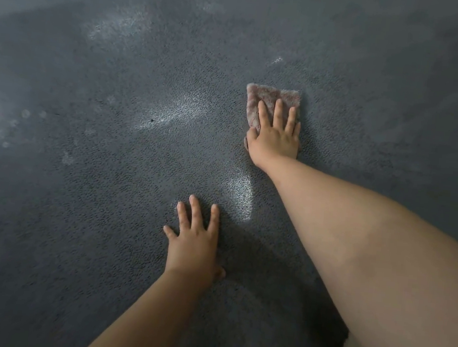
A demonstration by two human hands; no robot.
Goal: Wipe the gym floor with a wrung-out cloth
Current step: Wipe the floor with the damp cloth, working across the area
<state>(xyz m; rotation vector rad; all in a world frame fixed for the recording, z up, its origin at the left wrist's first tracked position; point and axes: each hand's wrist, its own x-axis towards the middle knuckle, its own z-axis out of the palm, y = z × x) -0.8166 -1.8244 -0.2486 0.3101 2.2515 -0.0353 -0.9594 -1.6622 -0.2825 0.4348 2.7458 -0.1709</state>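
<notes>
One flat right hand (pixel 276 133) presses fuzzy folded cloth (pixel 268 98) onto pebbled floor (pixel 106 217).

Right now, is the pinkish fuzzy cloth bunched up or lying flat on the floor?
Flat. The pinkish fuzzy cloth lies as a compact rectangle on the grey textured floor, pressed under the right hand.

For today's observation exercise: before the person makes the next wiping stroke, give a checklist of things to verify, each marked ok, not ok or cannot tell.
1. Right hand flat on the cloth: ok.
2. Cloth lies flat on the floor: ok.
3. Left hand braced on the floor, fingers spread: ok.
4. Cloth wrung out enough: cannot tell.
5. Pale patches to the left cleaned: not ok.
</notes>
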